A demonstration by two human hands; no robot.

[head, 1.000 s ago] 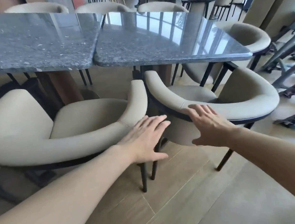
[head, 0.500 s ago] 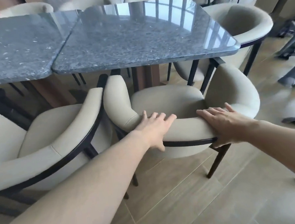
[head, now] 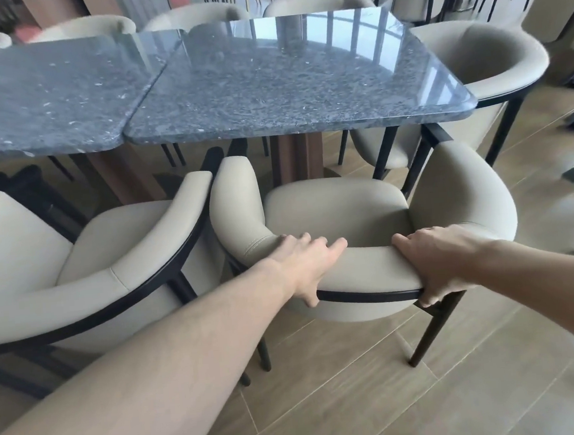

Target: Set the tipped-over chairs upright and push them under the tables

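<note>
Since the prior frame both hands have closed on the chair (head: 357, 211) backrest, left hand (head: 305, 267) draped over its top, right hand (head: 435, 260) curled around its rim, the upright chair standing just short of the table (head: 288, 80) beside a neighbouring chair (head: 86, 253), ready for pushing under

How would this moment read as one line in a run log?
stage: pushing in | chair: upright, before table | left hand: grips backrest | right hand: grips backrest | seat: not yet under
</note>
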